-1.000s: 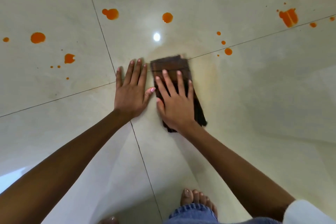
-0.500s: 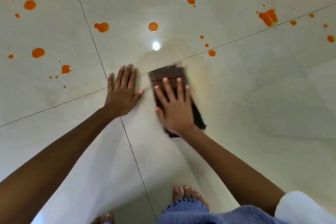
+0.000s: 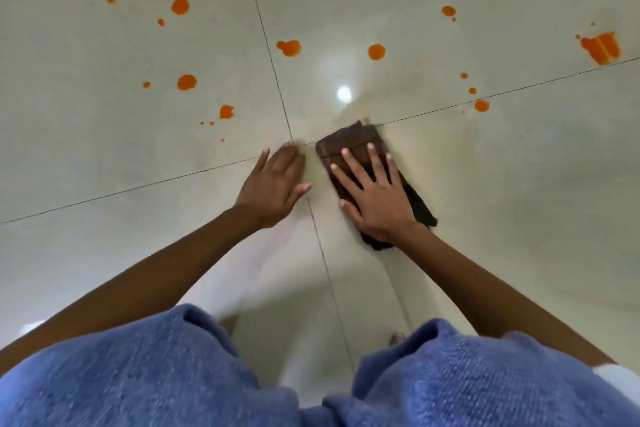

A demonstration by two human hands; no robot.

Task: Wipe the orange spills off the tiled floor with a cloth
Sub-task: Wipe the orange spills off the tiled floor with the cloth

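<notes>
A folded dark brown cloth (image 3: pixel 349 144) lies flat on the cream tiled floor (image 3: pixel 519 201). My right hand (image 3: pixel 374 194) presses on it, fingers spread. My left hand (image 3: pixel 273 184) rests flat on the bare tile just left of the cloth, blurred at the fingertips. Orange spills dot the floor beyond: a blob (image 3: pixel 289 47), a round drop (image 3: pixel 376 52), a large smeared patch (image 3: pixel 601 46) at far right, and several drops at upper left, such as one (image 3: pixel 187 82). A faint orange haze surrounds the cloth.
Tile joints cross just left of the cloth's far end (image 3: pixel 292 141). A ceiling light reflects on the tile (image 3: pixel 344 94). My knees in blue denim (image 3: pixel 145 371) fill the bottom of the view, with a toe (image 3: pixel 397 336) showing between them.
The view has tilted so my denim knees now fill the bottom. Both hands and the cloth sit lower from the spills; the left hand's fingers have drawn closer together.
</notes>
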